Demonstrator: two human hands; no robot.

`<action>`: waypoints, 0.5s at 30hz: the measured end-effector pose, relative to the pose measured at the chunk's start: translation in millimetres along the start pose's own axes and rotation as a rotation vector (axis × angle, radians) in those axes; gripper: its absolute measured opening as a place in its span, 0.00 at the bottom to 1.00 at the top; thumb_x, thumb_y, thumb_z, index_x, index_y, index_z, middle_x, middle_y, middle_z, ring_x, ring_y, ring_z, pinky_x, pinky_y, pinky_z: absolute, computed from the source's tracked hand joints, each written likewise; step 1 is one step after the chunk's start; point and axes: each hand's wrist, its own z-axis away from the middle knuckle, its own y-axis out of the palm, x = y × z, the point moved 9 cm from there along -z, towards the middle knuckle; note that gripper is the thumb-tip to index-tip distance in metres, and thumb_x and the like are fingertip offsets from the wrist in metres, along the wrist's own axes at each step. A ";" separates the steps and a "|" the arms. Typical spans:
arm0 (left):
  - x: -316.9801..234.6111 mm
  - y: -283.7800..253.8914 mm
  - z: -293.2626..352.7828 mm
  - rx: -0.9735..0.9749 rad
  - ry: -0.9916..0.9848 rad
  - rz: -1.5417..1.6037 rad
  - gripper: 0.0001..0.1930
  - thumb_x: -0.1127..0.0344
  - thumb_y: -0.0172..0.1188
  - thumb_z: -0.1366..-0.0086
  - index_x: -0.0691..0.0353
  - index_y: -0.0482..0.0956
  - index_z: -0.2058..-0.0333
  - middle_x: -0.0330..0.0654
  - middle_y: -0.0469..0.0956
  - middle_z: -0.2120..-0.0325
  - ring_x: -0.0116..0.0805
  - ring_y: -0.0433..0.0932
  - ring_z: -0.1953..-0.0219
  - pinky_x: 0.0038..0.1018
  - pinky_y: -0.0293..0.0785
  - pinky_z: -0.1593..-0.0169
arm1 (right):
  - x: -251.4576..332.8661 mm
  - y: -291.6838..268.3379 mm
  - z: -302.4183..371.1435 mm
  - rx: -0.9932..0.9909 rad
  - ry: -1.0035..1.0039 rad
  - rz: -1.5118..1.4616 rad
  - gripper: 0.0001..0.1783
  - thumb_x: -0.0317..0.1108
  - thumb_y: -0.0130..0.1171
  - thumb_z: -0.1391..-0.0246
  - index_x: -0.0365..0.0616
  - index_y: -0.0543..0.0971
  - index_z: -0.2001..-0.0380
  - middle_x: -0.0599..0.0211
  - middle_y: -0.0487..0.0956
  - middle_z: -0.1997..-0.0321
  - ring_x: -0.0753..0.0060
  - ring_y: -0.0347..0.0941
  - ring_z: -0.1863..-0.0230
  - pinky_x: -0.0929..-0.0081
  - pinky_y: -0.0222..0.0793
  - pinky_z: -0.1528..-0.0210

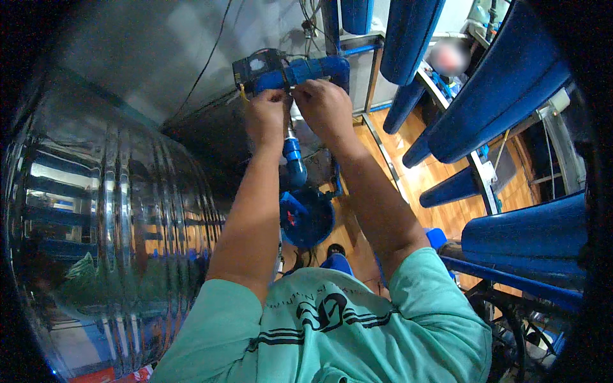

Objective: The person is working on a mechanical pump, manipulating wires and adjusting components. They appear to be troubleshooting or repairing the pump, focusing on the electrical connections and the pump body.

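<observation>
Both arms reach forward to a thick blue pipe (pixel 306 69) that bends downward at its right end. Just below it, my left hand (pixel 265 118) is closed, its thumb and fingers drawn together. Close beside it, my right hand (pixel 324 107) has its fingers curled in a pinch against the pipe's lower side. A small pale tip shows between the hands; what the fingers hold is too small or hidden to tell. Behind the left hand sits a dark boxy unit (pixel 260 64) with a yellow wire (pixel 243 93). A blue pipe fitting (pixel 294 163) runs down beneath the hands.
A shiny ribbed steel tank (pixel 124 210) fills the left side. Below the fitting stands a round blue tub (pixel 313 230). Long blue cylinders (pixel 498 89) rest on a metal frame (pixel 485 185) at the right, over an orange tiled floor (pixel 447 217). Thin cables hang along the wall.
</observation>
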 end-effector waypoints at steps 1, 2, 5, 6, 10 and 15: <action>11.6 6.3 -1.2 0.030 -0.051 0.064 0.12 0.55 0.63 0.45 0.55 0.86 0.69 0.46 0.83 0.72 0.44 0.83 0.67 0.33 0.77 0.63 | -3.9 4.1 -0.3 0.036 0.052 -0.012 0.09 0.36 0.61 0.52 0.44 0.84 0.69 0.57 0.82 0.70 0.50 0.78 0.67 0.62 0.74 0.63; 13.1 10.4 0.7 0.067 -0.099 0.131 0.11 0.56 0.64 0.45 0.56 0.86 0.69 0.46 0.83 0.72 0.42 0.83 0.67 0.32 0.77 0.63 | -9.3 4.8 0.0 0.066 0.108 -0.018 0.10 0.37 0.62 0.52 0.45 0.84 0.69 0.57 0.82 0.70 0.50 0.78 0.66 0.62 0.74 0.63; 52.5 33.0 -1.9 0.130 -0.375 0.581 0.10 0.61 0.65 0.43 0.60 0.85 0.68 0.41 0.82 0.75 0.36 0.81 0.73 0.30 0.75 0.67 | -25.2 22.4 2.5 0.108 0.321 -0.179 0.12 0.40 0.64 0.53 0.44 0.85 0.68 0.57 0.83 0.70 0.57 0.80 0.67 0.67 0.74 0.63; 50.5 38.5 5.0 0.146 -0.457 0.698 0.09 0.62 0.65 0.43 0.61 0.85 0.68 0.40 0.81 0.76 0.35 0.80 0.75 0.30 0.74 0.69 | -31.6 24.0 5.2 0.098 0.385 -0.254 0.13 0.40 0.64 0.52 0.43 0.85 0.67 0.58 0.83 0.70 0.59 0.80 0.68 0.68 0.74 0.63; 42.7 56.8 24.4 0.144 -0.713 1.039 0.08 0.66 0.66 0.44 0.63 0.83 0.67 0.39 0.80 0.76 0.31 0.76 0.80 0.29 0.72 0.74 | -50.2 32.6 15.9 0.036 0.458 -0.368 0.15 0.43 0.64 0.53 0.42 0.84 0.68 0.53 0.82 0.71 0.49 0.79 0.68 0.61 0.73 0.63; 33.6 45.7 16.4 0.116 -0.570 0.901 0.05 0.67 0.65 0.44 0.62 0.81 0.73 0.37 0.76 0.80 0.29 0.74 0.82 0.27 0.70 0.76 | -46.7 26.4 20.1 0.062 0.472 -0.348 0.14 0.42 0.63 0.52 0.42 0.84 0.68 0.52 0.82 0.70 0.52 0.80 0.67 0.64 0.73 0.62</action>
